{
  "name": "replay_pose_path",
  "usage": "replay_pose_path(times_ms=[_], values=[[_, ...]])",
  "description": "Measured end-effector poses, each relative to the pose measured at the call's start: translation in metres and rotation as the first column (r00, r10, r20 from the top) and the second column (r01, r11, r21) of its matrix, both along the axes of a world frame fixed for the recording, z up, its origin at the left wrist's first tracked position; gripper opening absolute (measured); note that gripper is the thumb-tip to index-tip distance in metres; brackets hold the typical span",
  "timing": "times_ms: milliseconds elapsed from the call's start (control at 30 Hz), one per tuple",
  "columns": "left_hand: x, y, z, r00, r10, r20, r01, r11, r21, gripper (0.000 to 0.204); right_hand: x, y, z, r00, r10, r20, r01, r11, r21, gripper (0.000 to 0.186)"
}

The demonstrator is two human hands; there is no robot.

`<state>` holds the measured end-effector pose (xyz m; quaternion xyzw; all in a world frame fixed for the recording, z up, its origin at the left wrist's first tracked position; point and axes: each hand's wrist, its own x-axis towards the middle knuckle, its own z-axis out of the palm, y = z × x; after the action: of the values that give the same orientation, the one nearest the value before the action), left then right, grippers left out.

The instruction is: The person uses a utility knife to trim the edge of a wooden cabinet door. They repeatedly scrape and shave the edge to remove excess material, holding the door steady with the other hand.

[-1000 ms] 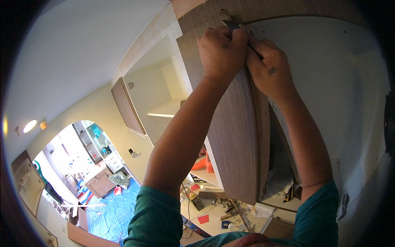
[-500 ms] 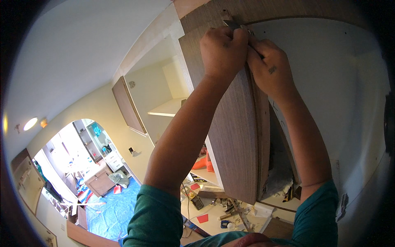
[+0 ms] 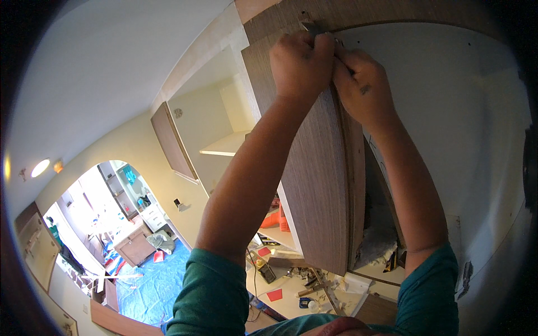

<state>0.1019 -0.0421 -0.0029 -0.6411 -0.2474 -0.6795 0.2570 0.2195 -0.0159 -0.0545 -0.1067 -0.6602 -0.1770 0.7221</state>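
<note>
Both arms reach up to the top of a wood-grain cabinet panel point(image 3: 316, 190). My left hand point(image 3: 297, 67) is closed, fingers curled, at the panel's upper edge. A short, pointed, blade-like metal tool point(image 3: 310, 26) sticks out above its thumb, tip toward the upper left; its handle is hidden by the hands. Pressed close beside it, my right hand point(image 3: 367, 87) is also closed at the panel's edge. What its fingers grip is hidden. Just above the tool's tip runs the wood-grain top strip point(image 3: 392, 14) of the cabinet.
Right of the panel lies a pale cabinet interior point(image 3: 437, 112). Below, a cluttered worktop point(image 3: 286, 299) bears scraps, hardware, a red card point(image 3: 274, 295) and a tape measure point(image 3: 305, 303). An open cabinet with a shelf point(image 3: 227, 144) stands left. Blue sheeting point(image 3: 148, 291) covers the floor beyond an archway.
The view has shifted slightly, so hands and cabinet sit a little higher and further left. Both hands stay together at the panel's top, the tool's tip still showing above them.
</note>
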Motion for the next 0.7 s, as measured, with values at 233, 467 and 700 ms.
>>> replay_pose_path(times_ms=[233,467,700], values=[[-0.0007,0.0009,-0.0023,1.000,0.000,-0.001,0.000,1.000,0.003,0.033,0.0000,-0.0043,-0.0031,1.000,-0.012,-0.012,0.012,1.000,0.003,0.028],[-0.0012,0.0027,0.0025,1.000,0.024,-0.008,-0.024,0.999,0.041,0.032,-0.0009,-0.0016,0.0016,0.999,-0.029,-0.030,0.029,0.999,-0.014,0.030],[0.0007,-0.0020,0.0043,1.000,0.018,-0.008,-0.019,1.000,-0.006,0.033,0.0005,-0.0023,0.0054,1.000,-0.020,-0.014,0.021,0.999,0.025,0.028]])
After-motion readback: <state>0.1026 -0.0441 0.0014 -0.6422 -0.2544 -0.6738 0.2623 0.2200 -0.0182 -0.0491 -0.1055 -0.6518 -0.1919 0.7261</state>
